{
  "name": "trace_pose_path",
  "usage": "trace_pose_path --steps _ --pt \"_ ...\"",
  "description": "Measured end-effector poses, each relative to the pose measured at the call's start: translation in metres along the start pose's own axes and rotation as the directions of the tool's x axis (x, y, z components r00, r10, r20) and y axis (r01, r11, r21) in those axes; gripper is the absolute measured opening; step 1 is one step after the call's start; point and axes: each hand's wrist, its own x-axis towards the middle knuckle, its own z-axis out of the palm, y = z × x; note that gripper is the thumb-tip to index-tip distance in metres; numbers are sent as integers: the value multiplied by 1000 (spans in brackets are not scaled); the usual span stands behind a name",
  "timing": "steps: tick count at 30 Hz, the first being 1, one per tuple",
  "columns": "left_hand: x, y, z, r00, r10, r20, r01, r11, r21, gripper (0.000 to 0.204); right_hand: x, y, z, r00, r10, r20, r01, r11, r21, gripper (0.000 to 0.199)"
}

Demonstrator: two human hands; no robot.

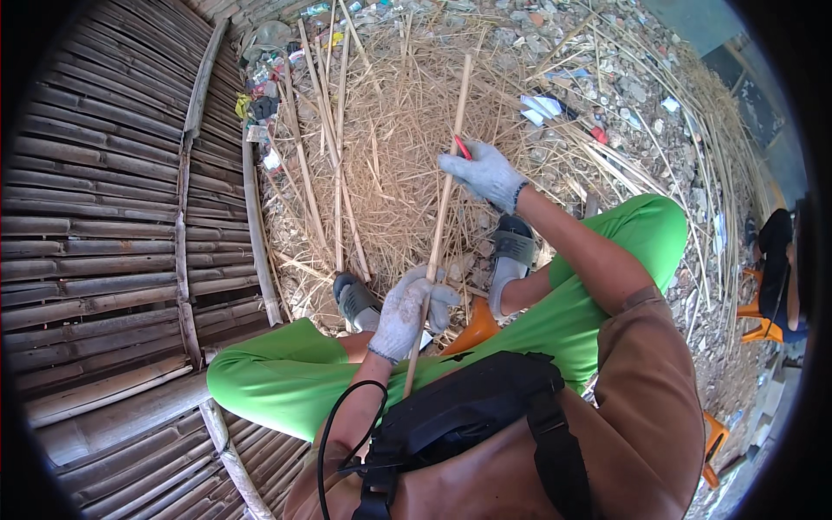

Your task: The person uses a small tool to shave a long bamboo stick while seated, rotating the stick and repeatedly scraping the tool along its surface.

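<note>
A long, pale bamboo strip (446,186) runs from my lap up and away over the straw. My left hand (403,312), in a whitish knitted glove, is closed around its lower part between my knees. Farther up, my gloved right hand (488,176) is closed at the strip, its fingers against it. A small red tool (463,147) sticks out of that right hand beside the strip. The rest of the tool is hidden by the glove, so its kind does not show.
A slatted bamboo wall or platform (104,234) fills the left side. Several bamboo strips (336,156) lie on shavings (394,130) ahead. Rubble and litter (624,95) spread right. I sit on an orange stool (474,328); another person (776,260) is at far right.
</note>
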Motion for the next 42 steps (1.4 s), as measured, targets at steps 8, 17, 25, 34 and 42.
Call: trace_pose_path --steps 8,17,25,34,42 --pt "2 3 0 1000 -27 15 27 999 -27 40 2 5 -4 998 -38 -40 35 997 -66 46" --pt "-3 -2 14 983 105 -150 -83 985 148 38 -5 0 -1 993 -62 -102 58 997 -45 44" --pt "-4 -1 15 978 135 -156 -100 972 214 39 1 6 -1 991 -87 -100 78 993 -92 45" --pt "-5 -8 14 954 248 -165 -162 897 411 38 -5 -3 1 998 -23 -63 27 998 55 37" --pt "-11 7 24 911 362 -198 -163 757 633 34 -9 -8 2 999 -5 -52 7 999 35 37"
